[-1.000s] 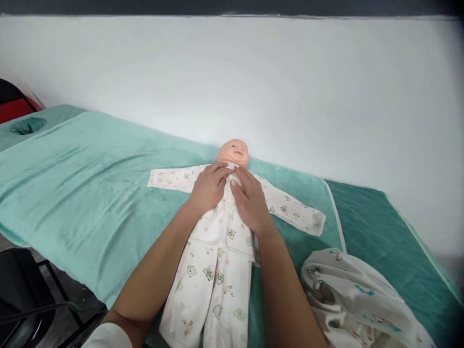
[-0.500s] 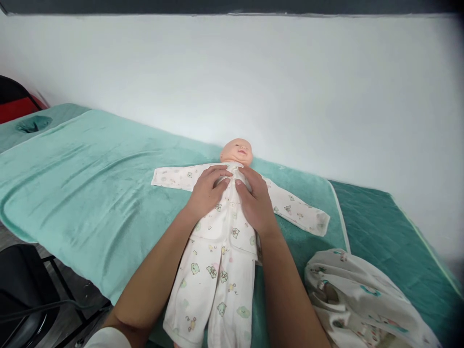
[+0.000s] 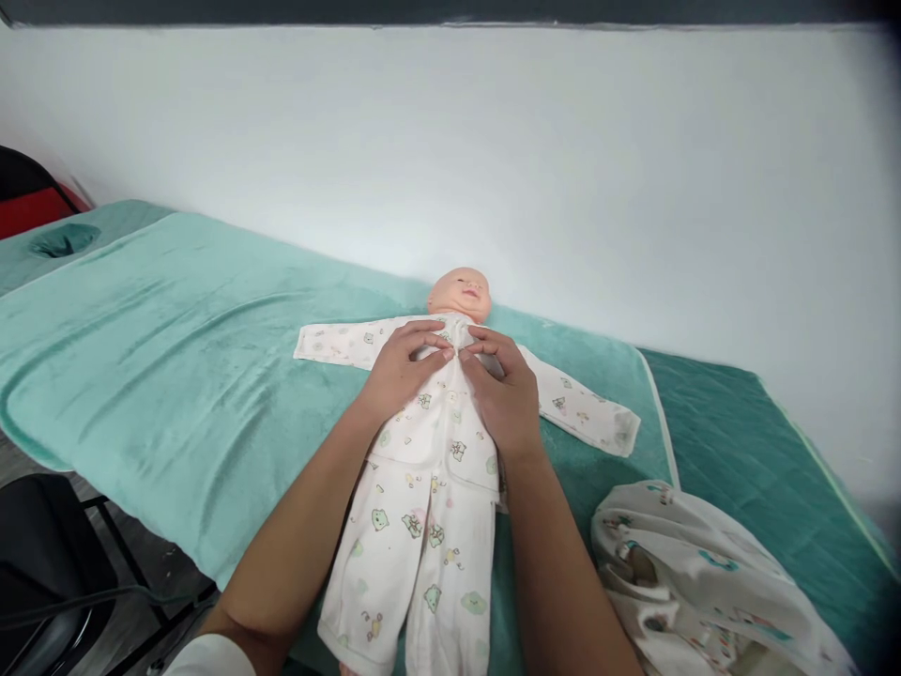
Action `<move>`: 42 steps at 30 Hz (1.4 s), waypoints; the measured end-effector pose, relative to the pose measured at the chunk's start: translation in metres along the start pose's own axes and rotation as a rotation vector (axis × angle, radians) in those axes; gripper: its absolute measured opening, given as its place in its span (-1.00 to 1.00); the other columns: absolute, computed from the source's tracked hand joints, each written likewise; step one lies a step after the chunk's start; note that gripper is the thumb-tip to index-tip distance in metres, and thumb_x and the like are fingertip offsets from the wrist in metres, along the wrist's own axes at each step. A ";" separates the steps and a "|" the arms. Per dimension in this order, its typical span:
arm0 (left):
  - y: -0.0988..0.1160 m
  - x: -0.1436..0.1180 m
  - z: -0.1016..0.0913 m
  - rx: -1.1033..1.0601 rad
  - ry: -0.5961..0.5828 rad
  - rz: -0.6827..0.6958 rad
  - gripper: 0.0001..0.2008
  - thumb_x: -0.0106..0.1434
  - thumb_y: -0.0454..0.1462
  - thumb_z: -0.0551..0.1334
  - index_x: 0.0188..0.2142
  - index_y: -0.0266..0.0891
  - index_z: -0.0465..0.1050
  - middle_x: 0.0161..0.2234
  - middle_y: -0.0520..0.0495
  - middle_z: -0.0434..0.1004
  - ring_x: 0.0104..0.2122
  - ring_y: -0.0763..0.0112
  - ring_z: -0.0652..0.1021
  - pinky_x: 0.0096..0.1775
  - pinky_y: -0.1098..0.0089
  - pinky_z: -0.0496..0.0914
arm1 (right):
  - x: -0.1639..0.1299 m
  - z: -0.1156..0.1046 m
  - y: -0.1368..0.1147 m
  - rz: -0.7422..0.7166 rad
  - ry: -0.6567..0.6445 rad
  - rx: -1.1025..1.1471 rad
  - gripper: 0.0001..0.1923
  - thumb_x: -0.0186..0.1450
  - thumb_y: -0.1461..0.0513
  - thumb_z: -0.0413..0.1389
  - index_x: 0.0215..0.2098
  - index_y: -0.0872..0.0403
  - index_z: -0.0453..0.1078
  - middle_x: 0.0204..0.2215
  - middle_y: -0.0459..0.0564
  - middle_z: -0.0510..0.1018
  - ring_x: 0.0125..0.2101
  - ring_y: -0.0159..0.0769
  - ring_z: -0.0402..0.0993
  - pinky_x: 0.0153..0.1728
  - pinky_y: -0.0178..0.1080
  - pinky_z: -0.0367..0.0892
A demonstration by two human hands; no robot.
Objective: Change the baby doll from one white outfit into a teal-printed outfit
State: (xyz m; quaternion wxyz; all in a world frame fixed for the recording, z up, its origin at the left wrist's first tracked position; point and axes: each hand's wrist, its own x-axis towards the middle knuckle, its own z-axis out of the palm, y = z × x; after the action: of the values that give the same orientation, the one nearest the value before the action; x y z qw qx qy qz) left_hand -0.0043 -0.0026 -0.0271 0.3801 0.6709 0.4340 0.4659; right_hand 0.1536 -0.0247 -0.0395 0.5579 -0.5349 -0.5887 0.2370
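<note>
A baby doll (image 3: pixel 461 293) lies on its back, its head toward the wall. It wears a white printed pajama top (image 3: pixel 450 441) and matching pajama pants (image 3: pixel 404 563), with both sleeves spread sideways. On the chest, my left hand (image 3: pixel 415 361) pinches one side of the top's front opening between thumb and fingers. Facing it, my right hand (image 3: pixel 503 380) pinches the other side, its fingertips close to those of the left. Whatever small fastening sits between the fingertips is mostly hidden. Lower down, the front edges of the top lie together.
Under the doll is a light green plush blanket (image 3: pixel 175 310) over a bed with a dark green quilted cover (image 3: pixel 732 432). A crumpled white printed cloth (image 3: pixel 704 573) lies at lower right. A black chair (image 3: pixel 53 563) stands at lower left. The white wall (image 3: pixel 450 141) borders the far side.
My right hand has shifted slightly right, and its fingers have bent into a pinch at the chest opening. My left fingertips have drawn a little nearer the middle. The doll lies as before.
</note>
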 end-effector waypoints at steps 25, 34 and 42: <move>-0.006 0.010 -0.007 -0.071 -0.164 -0.026 -0.94 0.23 -0.24 0.31 -0.36 -0.16 0.52 0.18 -0.05 0.39 0.25 0.20 0.34 0.28 0.14 0.19 | 0.004 -0.007 0.001 0.019 -0.182 -0.029 -0.85 0.30 0.09 0.14 -0.33 -0.04 0.47 0.15 -0.04 0.47 0.21 -0.09 0.30 0.25 0.08 0.10; -0.004 0.009 -0.006 -0.040 -0.152 -0.002 -0.94 0.24 -0.25 0.31 -0.37 -0.17 0.50 0.16 -0.08 0.41 0.23 0.21 0.36 0.29 0.12 0.19 | 0.004 -0.006 0.001 0.005 -0.172 -0.061 -0.84 0.31 0.09 0.11 -0.35 -0.03 0.44 0.14 -0.02 0.48 0.18 -0.10 0.33 0.22 0.06 0.14; -0.006 0.007 -0.006 -0.051 -0.157 0.026 -0.91 0.29 -0.23 0.26 -0.33 -0.16 0.51 0.17 -0.07 0.41 0.24 0.19 0.36 0.25 0.14 0.25 | 0.001 -0.001 -0.008 0.044 -0.106 -0.113 -0.88 0.30 0.16 0.07 -0.36 -0.02 0.40 0.09 0.00 0.49 0.12 -0.12 0.39 0.14 0.01 0.24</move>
State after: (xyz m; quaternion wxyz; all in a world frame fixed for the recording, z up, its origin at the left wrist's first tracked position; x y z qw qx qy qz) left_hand -0.0105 0.0064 -0.0289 0.4238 0.7011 0.3821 0.4276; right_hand 0.1518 -0.0266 -0.0316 0.4894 -0.5650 -0.6179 0.2438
